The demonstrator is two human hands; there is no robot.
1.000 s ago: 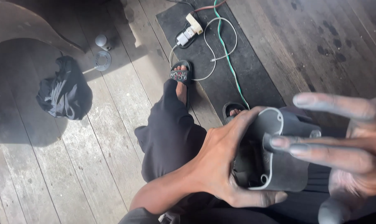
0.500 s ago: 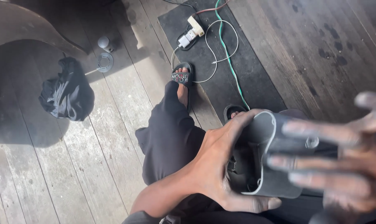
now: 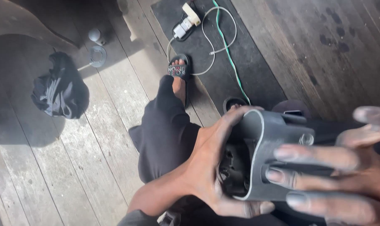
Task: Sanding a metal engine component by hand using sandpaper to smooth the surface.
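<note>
We note grey moulded plastic housing (image 3: 278, 155) held above person's lap. Left hand (image 3: 215, 167) clamped around housing's open dark end, thumb beneath. Right hand (image 3: 349, 175) fingers spread apart, soiled, lying across housing's outer wall. Beyond housing: black rubber mat (image 3: 223, 50) with white cable (image 3: 215, 37); crumpled dark cloth (image 3: 60, 90) well apart on wooden floor (image 3: 72, 167).
</note>
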